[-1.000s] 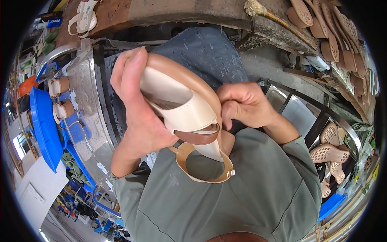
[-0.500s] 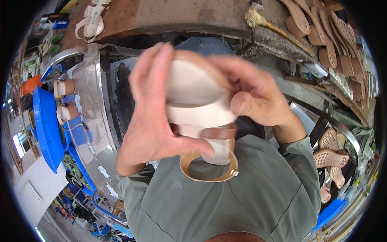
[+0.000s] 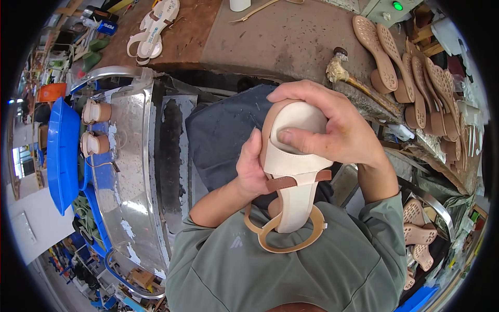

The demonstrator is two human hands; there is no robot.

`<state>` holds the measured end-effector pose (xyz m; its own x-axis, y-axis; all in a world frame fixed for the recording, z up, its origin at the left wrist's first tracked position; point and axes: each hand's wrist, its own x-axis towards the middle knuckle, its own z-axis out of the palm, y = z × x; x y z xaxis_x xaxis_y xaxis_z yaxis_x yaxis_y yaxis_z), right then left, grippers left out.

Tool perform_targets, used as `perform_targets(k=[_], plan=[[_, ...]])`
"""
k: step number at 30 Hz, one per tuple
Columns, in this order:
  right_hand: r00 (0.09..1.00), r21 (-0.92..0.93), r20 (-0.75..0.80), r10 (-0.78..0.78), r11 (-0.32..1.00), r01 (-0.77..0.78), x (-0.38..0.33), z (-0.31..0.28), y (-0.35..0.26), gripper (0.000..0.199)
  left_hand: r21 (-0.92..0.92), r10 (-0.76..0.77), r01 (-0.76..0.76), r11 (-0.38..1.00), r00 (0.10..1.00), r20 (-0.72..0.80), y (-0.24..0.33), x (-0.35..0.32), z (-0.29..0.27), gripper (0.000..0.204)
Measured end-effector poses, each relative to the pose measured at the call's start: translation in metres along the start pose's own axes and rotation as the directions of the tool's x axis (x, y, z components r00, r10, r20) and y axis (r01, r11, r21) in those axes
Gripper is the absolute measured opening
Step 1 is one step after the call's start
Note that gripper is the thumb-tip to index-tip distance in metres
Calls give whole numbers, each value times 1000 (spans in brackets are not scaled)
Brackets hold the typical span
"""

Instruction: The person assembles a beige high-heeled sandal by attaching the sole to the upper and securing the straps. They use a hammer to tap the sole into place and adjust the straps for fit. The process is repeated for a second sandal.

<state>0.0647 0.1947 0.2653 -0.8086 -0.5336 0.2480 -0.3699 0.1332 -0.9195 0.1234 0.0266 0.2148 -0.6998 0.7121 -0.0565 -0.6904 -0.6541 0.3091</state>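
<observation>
A cream heeled sandal (image 3: 297,162) with a brown band and a tan ankle strap is held over my lap, toe away from me. My right hand (image 3: 332,122) wraps the toe end, its thumb pressed on the insole and its fingers round the far edge. On the sandal's left side, my left hand (image 3: 251,165) supports it, thumb up along the edge; the rest of its fingers are hidden under the sole. The ankle strap hangs as a loop near my shirt.
A workbench (image 3: 260,41) lies ahead, with a hammer (image 3: 345,73) on its edge. Tan heeled soles (image 3: 375,52) line its right side; more soles (image 3: 418,235) lie lower right. Another sandal (image 3: 156,31) is at far left, near a metal stand (image 3: 132,171) and blue tray (image 3: 62,156).
The sandal has moved right and now shows more steadily. My right thumb has come onto the insole, and my left hand has shifted from the top to the sandal's left side.
</observation>
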Motion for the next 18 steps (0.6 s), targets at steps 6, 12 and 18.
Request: perform_targets(k=[6,12,18], plan=[[1000,100,18,15,995,-17,0,3,-4,44,213,7,17,977,993,-114,4,-9,9,84],[995,23,7,-98,995,98,2,4,-9,43,323,-33,49,945,998,-56,8,-12,21,83],[996,-101,-28,-86,991,83,-1,5,-17,46,383,-97,159,910,980,-176,18,-10,33,82]])
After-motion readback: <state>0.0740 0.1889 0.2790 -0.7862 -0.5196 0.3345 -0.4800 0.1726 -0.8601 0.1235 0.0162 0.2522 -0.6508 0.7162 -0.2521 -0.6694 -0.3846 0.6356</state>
